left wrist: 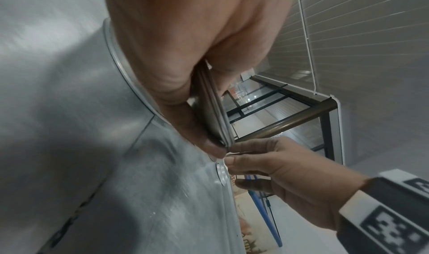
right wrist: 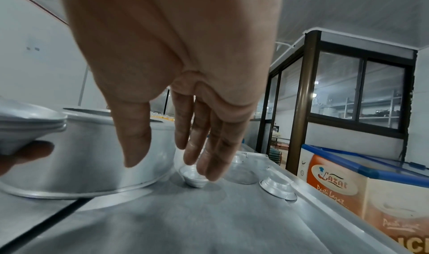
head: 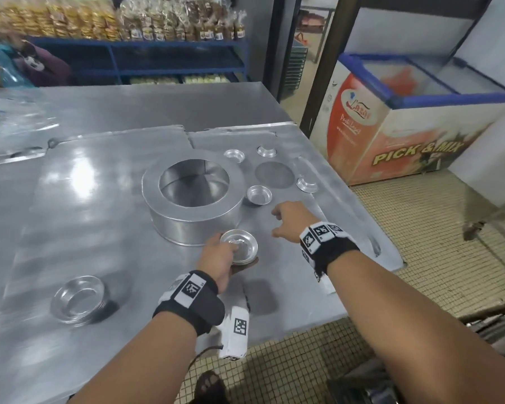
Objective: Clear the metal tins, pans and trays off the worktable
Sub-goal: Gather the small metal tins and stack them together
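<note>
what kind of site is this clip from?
Likely a bakery or pastry shop's work area: bagged baked goods on the blue metal shelf, small round aluminium tart tins on a steel worktable, and a branded glass-top chest freezer beside it.

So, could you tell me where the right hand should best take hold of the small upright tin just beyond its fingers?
Probably by the flared rim of the small upright tin, coming from above with thumb and fingers on opposite edges. It sits mouth-up on the worktable and tapers to a narrow base, so the rim is widest. The right hand hovers open nearby; the big round pan crowds its left side.
</note>
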